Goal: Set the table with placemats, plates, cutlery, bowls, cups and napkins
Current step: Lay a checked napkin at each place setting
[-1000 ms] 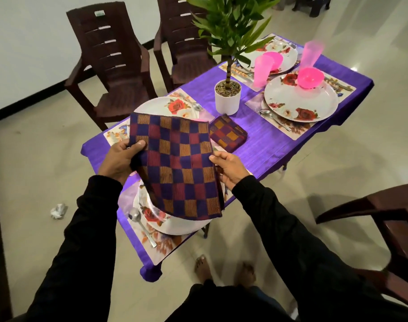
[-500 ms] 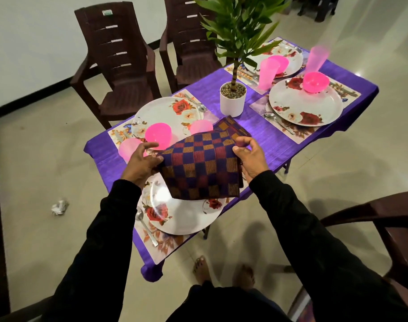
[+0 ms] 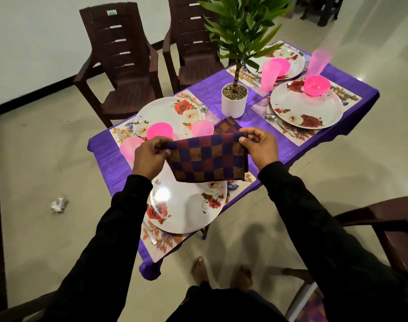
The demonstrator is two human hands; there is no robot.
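A checked purple, maroon and gold napkin point(image 3: 207, 159) hangs folded in half above the near floral plate point(image 3: 186, 205). My left hand point(image 3: 149, 156) pinches its upper left corner and my right hand point(image 3: 259, 148) pinches its upper right corner. Just behind it, a second folded checked napkin point(image 3: 227, 125) lies on the purple tablecloth point(image 3: 263, 138). The near plate sits on a floral placemat point(image 3: 165, 242) with a spoon point(image 3: 149, 233) at its left. Behind my hands stand a pink bowl point(image 3: 160, 131) and pink cups point(image 3: 201, 127) by the far left plate point(image 3: 170, 112).
A potted plant point(image 3: 234, 98) stands mid-table. Two more set places with plates, a pink bowl point(image 3: 316, 84) and cups point(image 3: 319, 61) fill the right end. Dark plastic chairs point(image 3: 121, 59) stand behind the table and one point(image 3: 388, 228) at my right. Crumpled paper point(image 3: 59, 204) lies on the floor.
The napkin, held open as a full square a second ago, has been folded in half and lowered. My hands have come level, pinching its top corners.
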